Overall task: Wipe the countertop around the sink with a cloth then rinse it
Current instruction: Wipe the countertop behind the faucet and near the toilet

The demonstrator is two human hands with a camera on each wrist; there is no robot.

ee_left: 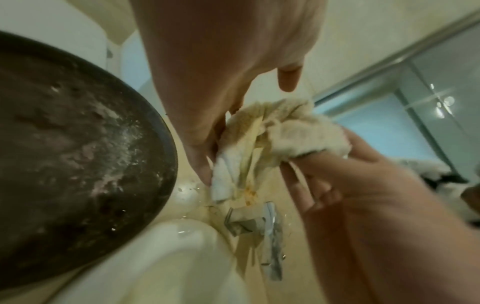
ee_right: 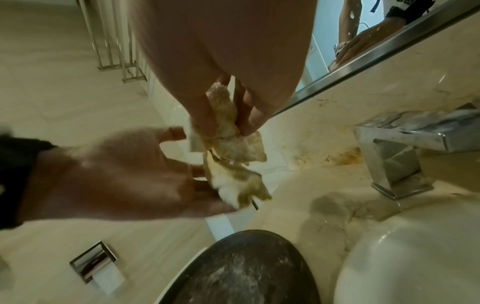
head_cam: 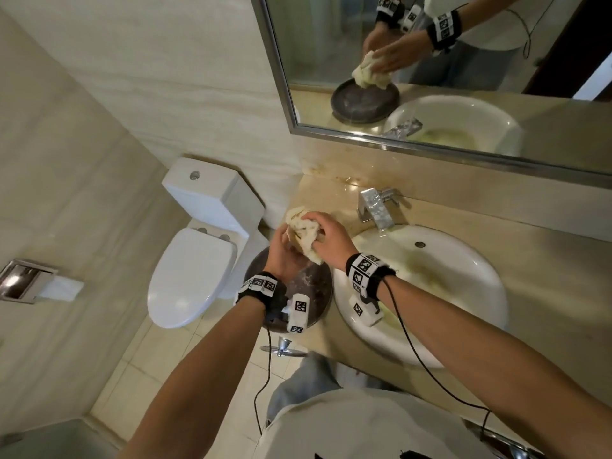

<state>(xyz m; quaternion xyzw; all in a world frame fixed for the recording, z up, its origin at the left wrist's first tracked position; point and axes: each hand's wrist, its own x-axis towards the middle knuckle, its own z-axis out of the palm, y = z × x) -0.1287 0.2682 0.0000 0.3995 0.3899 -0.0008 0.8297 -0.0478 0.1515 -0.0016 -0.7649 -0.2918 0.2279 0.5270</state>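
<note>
A crumpled cream cloth (head_cam: 303, 231) with yellow-brown stains hangs in the air between both hands, above the back edge of a dark round plate (head_cam: 314, 289). My left hand (head_cam: 286, 241) cups and grips its lower left side. From above, my right hand (head_cam: 319, 226) pinches the bunched top; its fingertips (ee_right: 249, 127) close on the cloth (ee_right: 233, 160). The beige marble countertop (head_cam: 331, 193) lies below, with brownish stains (ee_right: 337, 160) beside the faucet. Right of the plate sits the white oval sink (head_cam: 470, 276) with a yellowish film in its bowl.
A square chrome faucet (head_cam: 377, 207) stands behind the sink, under a framed mirror (head_cam: 430, 61). A white toilet (head_cam: 195, 256) sits left of the counter, and a toilet paper holder (head_cam: 26, 281) is on the left wall. The dark plate (ee_left: 78, 133) is smeared with white residue.
</note>
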